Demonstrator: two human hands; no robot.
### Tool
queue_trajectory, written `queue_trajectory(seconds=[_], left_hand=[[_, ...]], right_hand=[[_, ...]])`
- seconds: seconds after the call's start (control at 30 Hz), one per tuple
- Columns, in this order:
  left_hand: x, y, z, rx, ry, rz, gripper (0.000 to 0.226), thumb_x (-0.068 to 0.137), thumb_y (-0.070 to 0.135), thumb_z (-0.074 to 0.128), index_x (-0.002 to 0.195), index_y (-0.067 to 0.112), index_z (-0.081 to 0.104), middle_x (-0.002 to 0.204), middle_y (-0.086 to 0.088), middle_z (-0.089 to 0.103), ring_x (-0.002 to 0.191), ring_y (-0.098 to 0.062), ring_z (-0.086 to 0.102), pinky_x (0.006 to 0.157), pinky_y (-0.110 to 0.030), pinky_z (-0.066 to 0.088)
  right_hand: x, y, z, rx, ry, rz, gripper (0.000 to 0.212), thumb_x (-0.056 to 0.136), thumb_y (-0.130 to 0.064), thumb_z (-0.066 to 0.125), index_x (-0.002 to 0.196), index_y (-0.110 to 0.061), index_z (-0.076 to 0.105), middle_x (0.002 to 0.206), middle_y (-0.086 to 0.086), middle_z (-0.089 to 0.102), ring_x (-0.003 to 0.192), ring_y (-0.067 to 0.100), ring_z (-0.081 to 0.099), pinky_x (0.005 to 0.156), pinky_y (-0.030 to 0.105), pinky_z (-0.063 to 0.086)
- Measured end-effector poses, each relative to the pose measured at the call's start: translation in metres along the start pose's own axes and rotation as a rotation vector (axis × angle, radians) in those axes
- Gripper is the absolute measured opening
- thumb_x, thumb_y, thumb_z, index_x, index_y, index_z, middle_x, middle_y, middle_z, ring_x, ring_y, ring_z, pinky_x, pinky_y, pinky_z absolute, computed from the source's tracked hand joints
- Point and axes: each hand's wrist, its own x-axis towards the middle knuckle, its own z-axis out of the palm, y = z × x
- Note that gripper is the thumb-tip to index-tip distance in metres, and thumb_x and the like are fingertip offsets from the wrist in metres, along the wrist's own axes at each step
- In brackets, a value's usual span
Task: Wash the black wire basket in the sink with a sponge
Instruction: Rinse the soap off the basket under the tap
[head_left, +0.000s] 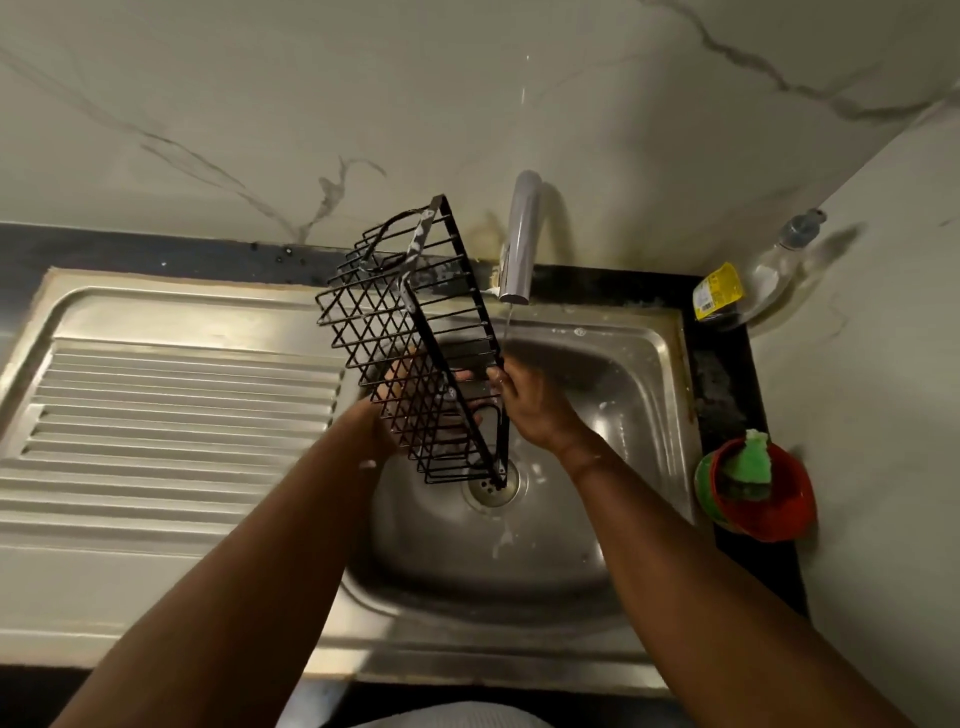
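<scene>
Head view looks down on the black wire basket (432, 344), held on end over the sink (649, 415). Its long axis runs steeply, with the low end just above the drain (491, 486) below both grips and the high end pointing up and away toward the wall, beside the faucet (522, 244). The basket is a narrow oblong of thin black wire. One face is a diamond lattice, the sides are parallel bars, and there is a looped handle at the upper end, where pale patches cling to the frame.

The right grip (524, 410) pinches the basket's long edge bar with curled fingers, about midway along it. A thin stream of water falls from the faucet just beyond those fingers. The left grip (387, 410) sits behind the lattice, seen through the wires. Whether it clasps the wire or only props it cannot be told.

Right of the right grip, a green sponge (756, 457) lies in a red bowl (769, 514) on the dark bench (727, 374). Left of the left grip lies the ribbed drainboard (182, 405).
</scene>
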Motion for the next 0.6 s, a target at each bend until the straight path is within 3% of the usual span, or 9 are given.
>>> queue_trajectory(seconds=[0.07,0.17,0.23,0.3,0.33,0.4,0.47,0.5,0.6], left_hand=[[0.0,-0.001,0.002,-0.052,-0.017,-0.008,0.04,0.111,0.001,0.029,0.078,0.007,0.05,0.047,-0.007,0.059,0.029,-0.002,0.054,0.036,-0.013,0.043],[0.002,-0.002,0.01,-0.098,0.003,0.015,0.034,0.114,0.009,0.03,0.103,0.004,0.061,0.07,-0.01,0.056,0.046,-0.011,0.064,0.045,-0.018,0.049],[0.008,0.001,0.015,-0.23,-0.005,0.081,0.045,0.117,0.027,0.024,0.115,0.013,0.067,0.062,-0.005,0.065,0.055,-0.012,0.065,0.047,-0.02,0.051],[0.015,0.007,0.02,-0.368,-0.057,0.106,0.076,0.112,0.054,0.018,0.085,0.02,0.08,0.062,0.003,0.071,0.063,-0.013,0.067,0.047,-0.019,0.054],[0.019,0.008,0.019,-0.385,-0.077,0.129,0.084,0.106,0.068,0.017,0.087,0.019,0.083,0.073,0.001,0.076,0.072,-0.015,0.07,0.055,-0.022,0.057],[0.017,0.009,0.016,-0.334,-0.104,0.181,0.091,0.093,0.084,0.017,0.114,0.019,0.077,0.102,-0.003,0.081,0.096,-0.021,0.076,0.075,-0.034,0.061],[0.02,0.004,0.013,-0.293,-0.175,0.201,0.091,0.093,0.083,0.014,0.125,0.018,0.069,0.117,-0.007,0.079,0.112,-0.025,0.074,0.082,-0.041,0.061],[0.018,0.002,0.012,-0.277,-0.187,0.217,0.084,0.097,0.078,0.014,0.123,0.02,0.069,0.114,-0.005,0.08,0.111,-0.024,0.074,0.08,-0.04,0.062],[0.021,-0.004,0.01,-0.185,-0.228,0.251,0.053,0.111,0.053,0.025,0.114,0.023,0.068,0.097,0.001,0.082,0.098,-0.019,0.075,0.071,-0.032,0.063]], right_hand=[[-0.005,0.001,0.008,0.048,0.023,0.01,0.026,0.11,-0.029,0.044,0.123,-0.015,0.062,0.108,0.002,0.071,0.096,0.015,0.066,0.083,0.031,0.053],[-0.022,-0.002,0.017,0.181,0.058,0.054,0.025,0.11,-0.023,0.045,0.13,-0.017,0.058,0.115,-0.006,0.066,0.101,0.007,0.061,0.085,0.016,0.048],[-0.033,-0.002,0.022,0.244,0.042,0.103,0.031,0.109,-0.021,0.044,0.138,-0.022,0.054,0.111,-0.006,0.067,0.09,0.006,0.062,0.079,0.021,0.049],[-0.038,0.002,0.025,0.286,0.002,0.168,0.032,0.11,-0.027,0.043,0.14,-0.029,0.052,0.103,-0.004,0.068,0.077,0.005,0.062,0.069,0.024,0.048],[-0.039,0.006,0.028,0.309,-0.019,0.194,0.029,0.11,-0.031,0.042,0.137,-0.033,0.053,0.1,-0.003,0.069,0.073,0.009,0.063,0.065,0.027,0.05],[-0.041,0.007,0.03,0.356,-0.064,0.225,0.024,0.11,-0.038,0.043,0.13,-0.034,0.055,0.097,0.002,0.072,0.069,0.025,0.069,0.059,0.042,0.058],[-0.043,0.003,0.031,0.381,-0.12,0.244,0.023,0.109,-0.039,0.044,0.126,-0.032,0.057,0.101,0.005,0.075,0.079,0.044,0.071,0.069,0.056,0.06],[-0.044,0.001,0.031,0.398,-0.148,0.266,0.022,0.108,-0.036,0.045,0.125,-0.03,0.058,0.105,0.008,0.075,0.087,0.047,0.071,0.075,0.058,0.059],[-0.047,0.003,0.033,0.411,-0.214,0.329,0.024,0.105,-0.03,0.049,0.123,-0.031,0.063,0.111,0.009,0.076,0.1,0.038,0.072,0.092,0.049,0.057]])
